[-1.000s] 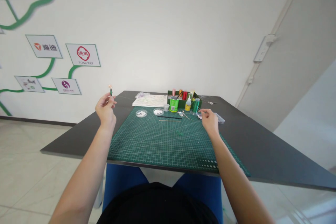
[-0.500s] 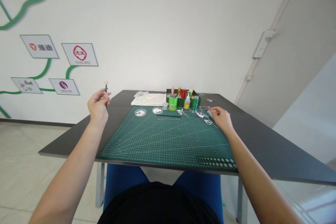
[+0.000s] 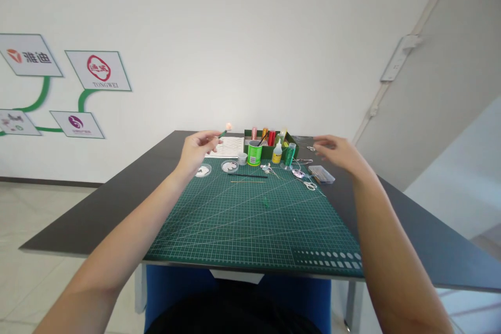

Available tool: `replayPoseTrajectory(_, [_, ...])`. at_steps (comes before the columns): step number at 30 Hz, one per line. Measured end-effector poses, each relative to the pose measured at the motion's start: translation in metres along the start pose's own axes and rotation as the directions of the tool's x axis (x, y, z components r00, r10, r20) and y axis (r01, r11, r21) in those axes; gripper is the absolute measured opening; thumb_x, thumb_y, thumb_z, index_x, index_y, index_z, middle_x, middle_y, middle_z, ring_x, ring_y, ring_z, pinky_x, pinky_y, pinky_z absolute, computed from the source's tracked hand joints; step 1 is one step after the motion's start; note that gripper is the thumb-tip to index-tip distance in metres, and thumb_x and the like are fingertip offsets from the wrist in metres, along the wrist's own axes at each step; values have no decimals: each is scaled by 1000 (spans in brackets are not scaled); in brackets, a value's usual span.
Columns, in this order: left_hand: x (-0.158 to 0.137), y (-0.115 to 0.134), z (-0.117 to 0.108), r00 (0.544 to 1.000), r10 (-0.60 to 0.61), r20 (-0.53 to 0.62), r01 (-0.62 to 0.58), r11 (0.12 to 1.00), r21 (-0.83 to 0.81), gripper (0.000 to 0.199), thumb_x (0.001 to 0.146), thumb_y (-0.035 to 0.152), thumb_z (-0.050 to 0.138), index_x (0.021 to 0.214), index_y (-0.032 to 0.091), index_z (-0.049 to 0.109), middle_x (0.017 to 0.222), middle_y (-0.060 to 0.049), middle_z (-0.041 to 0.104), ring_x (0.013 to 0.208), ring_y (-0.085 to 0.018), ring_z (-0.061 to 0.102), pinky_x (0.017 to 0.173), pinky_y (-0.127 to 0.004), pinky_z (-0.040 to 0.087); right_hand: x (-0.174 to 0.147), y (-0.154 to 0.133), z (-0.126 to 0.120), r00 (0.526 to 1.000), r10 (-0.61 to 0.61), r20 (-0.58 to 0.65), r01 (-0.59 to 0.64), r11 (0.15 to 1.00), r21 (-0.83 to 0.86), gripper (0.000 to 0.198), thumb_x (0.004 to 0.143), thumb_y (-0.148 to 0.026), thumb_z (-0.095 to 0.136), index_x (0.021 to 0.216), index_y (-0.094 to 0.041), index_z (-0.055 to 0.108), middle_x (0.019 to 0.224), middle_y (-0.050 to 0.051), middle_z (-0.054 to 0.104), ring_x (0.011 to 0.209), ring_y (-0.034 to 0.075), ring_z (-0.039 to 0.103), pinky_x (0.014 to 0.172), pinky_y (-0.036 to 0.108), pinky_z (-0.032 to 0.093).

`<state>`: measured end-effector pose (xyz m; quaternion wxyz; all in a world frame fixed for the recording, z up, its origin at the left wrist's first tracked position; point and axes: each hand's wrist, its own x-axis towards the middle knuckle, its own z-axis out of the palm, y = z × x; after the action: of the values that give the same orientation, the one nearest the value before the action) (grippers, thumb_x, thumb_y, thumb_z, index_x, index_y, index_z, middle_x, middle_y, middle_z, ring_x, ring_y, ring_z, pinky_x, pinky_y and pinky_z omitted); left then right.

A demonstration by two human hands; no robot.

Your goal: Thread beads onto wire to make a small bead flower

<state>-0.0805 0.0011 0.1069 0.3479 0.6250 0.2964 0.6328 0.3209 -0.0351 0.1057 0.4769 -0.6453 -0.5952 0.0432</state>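
Observation:
My left hand (image 3: 200,150) is raised over the far left part of the cutting mat, its thumb and fingers pinched on the green stem of a small artificial flower (image 3: 229,127). The pale pink bloom points up and to the right. On the right, my right hand (image 3: 334,150) hovers with fingers stretched leftward and slightly apart, with nothing visible in them. Below it lies a clear plastic box (image 3: 321,174). White-handled scissors (image 3: 310,186) rest beside that box on the mat's edge.
A green cutting mat (image 3: 250,235) covers the middle of the dark table. At its far side stand a green box (image 3: 293,152) of thread spools, a green can (image 3: 254,153), a glue bottle (image 3: 277,152) and small dishes (image 3: 229,166). A thin black rod (image 3: 247,175) lies across the mat.
My left hand has moved right with the flower, which now tilts. My right hand has lifted off the clear plastic box and opened. The view has turned slightly right.

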Motion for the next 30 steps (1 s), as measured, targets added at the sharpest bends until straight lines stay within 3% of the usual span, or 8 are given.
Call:
replayPoseTrajectory(2, [8, 7, 28, 992, 48, 118, -54, 997, 52, 19, 72, 24, 80, 91, 18, 80, 74, -8, 74, 55, -12, 58, 47, -25, 41, 4, -46, 4, 975, -141, 172, 116, 983, 145, 41, 82, -32, 74, 121, -17, 72, 112, 14, 75, 94, 24, 71, 91, 45, 56])
replayPoseTrajectory(4, [16, 19, 52, 967, 106, 230, -129, 988, 86, 19, 79, 25, 76, 96, 21, 80, 77, -6, 74, 57, -12, 60, 51, -25, 45, 2, -88, 9, 908, -281, 309, 175, 928, 329, 55, 84, -38, 74, 135, -21, 63, 127, 14, 70, 113, 27, 67, 103, 51, 51])
replayPoseTrajectory(7, [24, 38, 74, 930, 196, 310, -240, 964, 113, 19, 86, 25, 71, 102, 23, 79, 84, -5, 75, 65, -12, 63, 57, -26, 49, -8, -131, 19, 770, -430, 471, 138, 833, 535, 69, 86, -43, 72, 149, -24, 50, 135, 13, 65, 124, 28, 61, 106, 55, 49])
replayPoseTrajectory(9, [27, 47, 78, 915, 249, 316, -304, 943, 135, 18, 88, 24, 68, 102, 23, 79, 90, -6, 75, 68, -11, 64, 60, -26, 51, -15, -145, 28, 727, -471, 499, 103, 794, 599, 73, 88, -46, 70, 152, -23, 44, 134, 14, 65, 127, 28, 59, 107, 56, 47])
replayPoseTrajectory(13, [31, 49, 73, 906, 287, 312, -350, 921, 170, 20, 91, 21, 64, 104, 22, 79, 96, -6, 75, 73, -12, 66, 66, -26, 54, -18, -152, 50, 751, -419, 510, 8, 778, 628, 65, 90, -51, 66, 147, -24, 49, 126, 12, 69, 124, 26, 61, 106, 51, 49])
replayPoseTrajectory(19, [45, 21, 62, 922, 225, 316, -316, 909, 273, 20, 90, 18, 64, 101, 23, 79, 93, -5, 75, 80, -15, 67, 73, -29, 53, -8, -144, 82, 744, -268, 612, -220, 766, 604, 60, 89, -53, 67, 133, -13, 59, 84, 8, 73, 80, 19, 70, 76, 35, 58])
replayPoseTrajectory(24, [52, 8, 58, 917, 210, 340, -337, 862, 378, 19, 93, 25, 63, 103, 23, 79, 85, -5, 73, 72, -15, 63, 68, -29, 51, -2, -131, 88, 800, -168, 577, -244, 786, 568, 58, 89, -50, 67, 132, -10, 62, 54, -4, 57, 49, 10, 50, 49, 25, 42])
replayPoseTrajectory(30, [48, 13, 57, 912, 196, 359, -349, 831, 433, 21, 96, 25, 59, 103, 27, 78, 82, -4, 72, 76, -17, 65, 68, -31, 50, 0, -128, 77, 780, -109, 616, -212, 881, 424, 50, 92, -45, 63, 129, -11, 67, 48, -6, 48, 42, 9, 41, 43, 23, 31])
